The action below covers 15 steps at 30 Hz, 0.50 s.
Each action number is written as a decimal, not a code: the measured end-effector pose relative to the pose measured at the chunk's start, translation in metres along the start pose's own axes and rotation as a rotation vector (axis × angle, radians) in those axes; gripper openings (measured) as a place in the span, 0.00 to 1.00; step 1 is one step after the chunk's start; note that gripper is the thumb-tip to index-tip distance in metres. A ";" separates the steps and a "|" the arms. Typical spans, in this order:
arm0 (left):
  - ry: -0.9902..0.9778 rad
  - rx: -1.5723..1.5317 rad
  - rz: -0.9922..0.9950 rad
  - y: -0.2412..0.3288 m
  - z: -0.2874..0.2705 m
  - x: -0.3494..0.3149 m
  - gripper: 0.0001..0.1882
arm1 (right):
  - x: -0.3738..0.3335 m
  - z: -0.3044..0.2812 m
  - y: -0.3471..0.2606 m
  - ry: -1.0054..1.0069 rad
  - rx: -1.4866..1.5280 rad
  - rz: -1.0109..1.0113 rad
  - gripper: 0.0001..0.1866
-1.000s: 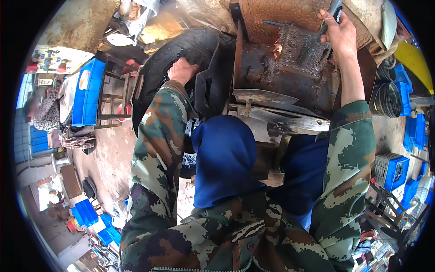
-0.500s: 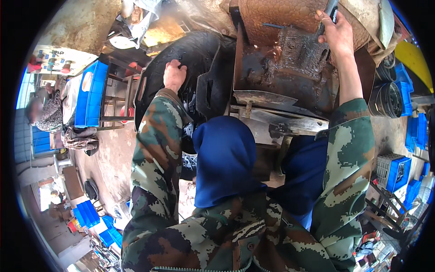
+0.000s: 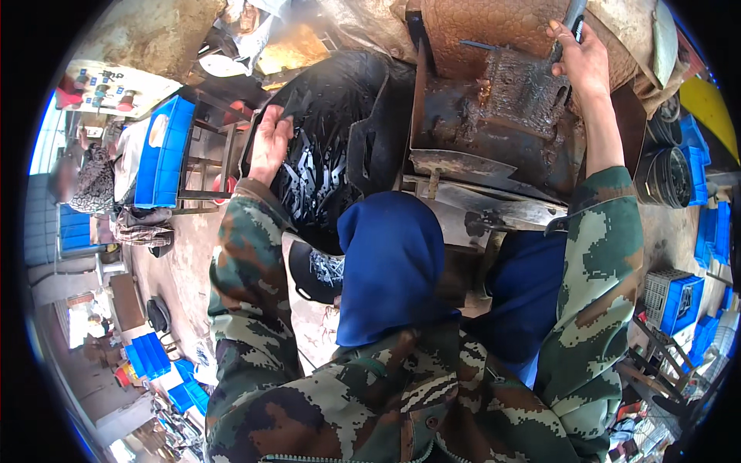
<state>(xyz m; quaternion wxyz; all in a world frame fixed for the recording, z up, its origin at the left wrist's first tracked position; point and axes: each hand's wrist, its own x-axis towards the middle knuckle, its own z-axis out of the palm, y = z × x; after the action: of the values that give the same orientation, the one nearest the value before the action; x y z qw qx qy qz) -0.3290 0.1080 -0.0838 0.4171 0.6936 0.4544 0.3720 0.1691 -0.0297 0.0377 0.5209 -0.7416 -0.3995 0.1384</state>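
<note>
At the far left of my lap, my left hand (image 3: 272, 144) is at the left rim of a black plastic tub (image 3: 369, 147), fingers curled over the edge. Inside the tub lie many thin, shiny metal strips (image 3: 307, 174). My right hand (image 3: 585, 62) is closed around a dark rod-like handle (image 3: 572, 19) at the far right. Below that handle sits a dark, wet, ridged metal block (image 3: 525, 89), in an open rusty metal box (image 3: 459, 158). The lower end of the handle meets the block's far edge. What my left fingertips press on is partly hidden.
A smaller black container (image 3: 320, 278) with metal pieces stands by my left knee. Blue crates (image 3: 164, 150) are at the left, with a person (image 3: 93, 181) beyond. Black buckets (image 3: 665, 174) and a grey crate (image 3: 660, 297) stand at the right. Brown sheeting hangs behind the box.
My left hand has moved left and nearer, from over the tub's dark inside to its left rim. More metal strips now show in the tub. My right hand keeps its hold on the handle.
</note>
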 end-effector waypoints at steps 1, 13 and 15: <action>-0.050 -0.002 -0.031 -0.003 -0.007 -0.011 0.01 | 0.001 0.002 0.002 -0.007 0.005 0.004 0.21; 0.075 0.618 0.123 -0.045 0.010 -0.084 0.08 | -0.005 0.007 -0.007 0.003 -0.008 0.030 0.20; 0.076 0.566 0.102 -0.042 0.014 -0.084 0.09 | -0.004 0.001 -0.008 0.016 0.005 0.015 0.20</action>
<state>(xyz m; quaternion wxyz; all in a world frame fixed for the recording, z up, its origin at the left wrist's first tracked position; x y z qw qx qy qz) -0.3561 0.0359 -0.1384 0.1702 0.7899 0.5200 0.2768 0.1625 -0.0315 0.0432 0.5250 -0.7442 -0.3894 0.1373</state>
